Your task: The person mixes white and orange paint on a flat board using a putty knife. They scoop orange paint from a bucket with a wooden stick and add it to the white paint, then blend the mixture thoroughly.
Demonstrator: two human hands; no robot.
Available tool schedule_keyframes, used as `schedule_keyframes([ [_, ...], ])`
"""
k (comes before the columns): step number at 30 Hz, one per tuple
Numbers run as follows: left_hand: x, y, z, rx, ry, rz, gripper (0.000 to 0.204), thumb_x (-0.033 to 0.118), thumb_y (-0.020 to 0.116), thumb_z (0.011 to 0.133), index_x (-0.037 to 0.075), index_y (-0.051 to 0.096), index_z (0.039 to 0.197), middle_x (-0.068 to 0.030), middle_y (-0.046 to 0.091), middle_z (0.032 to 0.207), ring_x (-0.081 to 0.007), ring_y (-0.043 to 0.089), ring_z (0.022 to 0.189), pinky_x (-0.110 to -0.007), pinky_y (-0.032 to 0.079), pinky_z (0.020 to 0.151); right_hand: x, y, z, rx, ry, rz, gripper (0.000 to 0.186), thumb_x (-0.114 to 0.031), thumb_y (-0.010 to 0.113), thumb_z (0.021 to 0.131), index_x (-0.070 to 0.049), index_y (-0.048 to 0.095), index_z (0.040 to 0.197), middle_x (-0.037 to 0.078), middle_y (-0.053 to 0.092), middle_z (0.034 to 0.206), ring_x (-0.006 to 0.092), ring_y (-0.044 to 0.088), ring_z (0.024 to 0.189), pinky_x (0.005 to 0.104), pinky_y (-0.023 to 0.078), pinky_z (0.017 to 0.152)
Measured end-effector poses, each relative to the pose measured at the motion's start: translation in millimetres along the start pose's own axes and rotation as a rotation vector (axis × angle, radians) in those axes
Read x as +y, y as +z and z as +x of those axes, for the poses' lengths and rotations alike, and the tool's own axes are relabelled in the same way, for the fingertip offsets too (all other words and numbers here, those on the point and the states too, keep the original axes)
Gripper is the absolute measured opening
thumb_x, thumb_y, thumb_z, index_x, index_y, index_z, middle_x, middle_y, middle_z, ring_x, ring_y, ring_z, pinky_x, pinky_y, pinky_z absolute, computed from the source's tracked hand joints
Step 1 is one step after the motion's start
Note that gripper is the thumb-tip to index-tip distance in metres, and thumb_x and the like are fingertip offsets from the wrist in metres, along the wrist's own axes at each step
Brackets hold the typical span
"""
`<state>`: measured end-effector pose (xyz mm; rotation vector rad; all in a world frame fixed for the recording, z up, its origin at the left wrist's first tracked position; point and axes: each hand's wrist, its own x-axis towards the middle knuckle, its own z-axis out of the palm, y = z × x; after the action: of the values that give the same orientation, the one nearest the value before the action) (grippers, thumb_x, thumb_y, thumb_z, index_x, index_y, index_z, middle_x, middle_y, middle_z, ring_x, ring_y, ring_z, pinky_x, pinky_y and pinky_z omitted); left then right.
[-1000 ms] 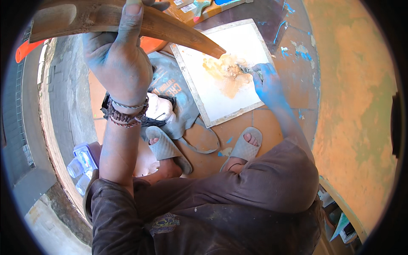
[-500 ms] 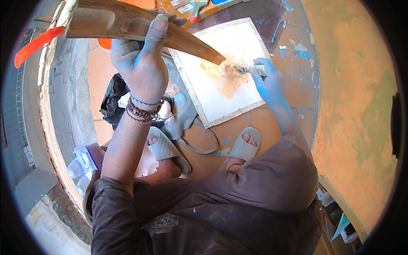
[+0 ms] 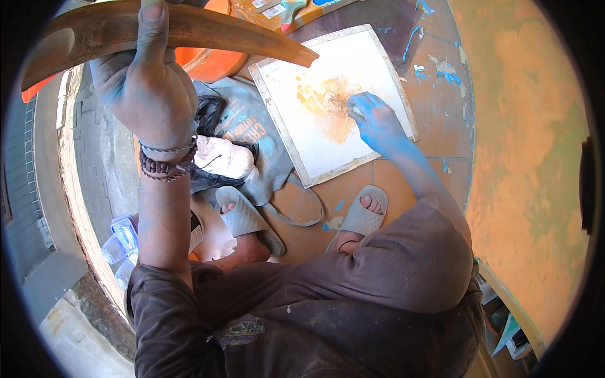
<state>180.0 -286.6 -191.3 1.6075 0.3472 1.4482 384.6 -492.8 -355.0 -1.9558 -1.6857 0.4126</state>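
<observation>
My left hand (image 3: 151, 88), raised at the upper left, is closed around a long curved brown wooden piece (image 3: 233, 34), thumb on top. The piece tapers toward its right tip, which hangs over the far part of a white board (image 3: 315, 160) with a worn grey border. My right hand (image 3: 378, 123), stained blue, grips a paintbrush (image 3: 339, 102) whose bristles press on the board. Fingers cover most of its handle. Orange-brown paint (image 3: 337, 129) is smeared around the bristles in the middle of the board.
An orange bucket (image 3: 217, 63) stands behind my left hand. A grey cloth bag (image 3: 268, 154) and a black plastic bag (image 3: 211, 116) with a white bundle (image 3: 224, 157) lie left of the board. Another brush (image 3: 291, 11) rests at the far edge. An orange-painted surface (image 3: 529, 157) runs along the right.
My left hand has moved left with the wooden piece, and its tip has lifted away from the paint smear. My right hand has shifted slightly left and nearer with the paintbrush.
</observation>
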Motion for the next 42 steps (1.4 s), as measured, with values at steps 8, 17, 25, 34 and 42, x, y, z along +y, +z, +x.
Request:
schedule_keyframes([
  [8, 9.1, -6.4, -0.7, 0.024, -0.109, -0.017, 0.017, 0.004, 0.049, 0.094, -0.003, 0.050, 0.108, -0.0200, 0.065, 0.099, -0.0328, 0.065, 0.095, -0.044, 0.049, 0.092, -6.7, -4.1, 2.8, -0.032, -0.023, 0.011, 0.017, -0.008, 0.061, 0.082, -0.006, 0.054, 0.098, 0.013, 0.061, 0.095, 0.0323, 0.059, 0.090, 0.0412, 0.048, 0.076],
  [17, -15.6, 15.6, -47.8, 0.016, -0.223, -0.125, 0.014, 0.003, 0.057, 0.090, 0.000, 0.055, 0.104, -0.0167, 0.066, 0.096, -0.0247, 0.065, 0.091, -0.034, 0.049, 0.085, -1.5, 0.9, -8.6, 0.051, 0.134, 0.132, 0.019, -0.006, 0.061, 0.082, -0.006, 0.055, 0.099, 0.013, 0.061, 0.095, 0.0323, 0.061, 0.087, 0.0396, 0.050, 0.074],
  [25, -16.9, 16.9, -39.8, 0.019, -0.168, -0.033, 0.015, 0.006, 0.058, 0.090, 0.000, 0.056, 0.104, -0.0137, 0.067, 0.096, -0.0183, 0.064, 0.092, -0.029, 0.048, 0.084, -4.9, -0.6, -11.7, 0.050, 0.103, 0.109, 0.018, -0.007, 0.063, 0.083, -0.006, 0.056, 0.099, 0.013, 0.061, 0.097, 0.0324, 0.062, 0.087, 0.0379, 0.050, 0.072],
  [34, 4.1, -30.0, 19.6, 0.133, -0.198, -0.023, 0.021, 0.008, 0.049, 0.094, -0.006, 0.050, 0.110, -0.0200, 0.063, 0.099, -0.0338, 0.065, 0.092, -0.043, 0.051, 0.088, 0.1, 3.9, -8.5, 0.163, 0.152, 0.164, 0.020, -0.008, 0.061, 0.083, -0.005, 0.053, 0.101, 0.015, 0.061, 0.095, 0.0348, 0.061, 0.084, 0.0410, 0.049, 0.073],
  [42, 5.7, -125.0, 71.2, 0.696, -0.155, -0.020, 0.035, 0.007, 0.048, 0.094, -0.014, 0.037, 0.120, -0.0255, 0.052, 0.114, -0.0385, 0.062, 0.097, -0.049, 0.050, 0.091, 16.0, -2.7, -10.9, 0.192, 0.291, 0.214, 0.021, -0.010, 0.063, 0.083, -0.003, 0.054, 0.101, 0.015, 0.062, 0.094, 0.0295, 0.062, 0.083, 0.0383, 0.049, 0.072],
])
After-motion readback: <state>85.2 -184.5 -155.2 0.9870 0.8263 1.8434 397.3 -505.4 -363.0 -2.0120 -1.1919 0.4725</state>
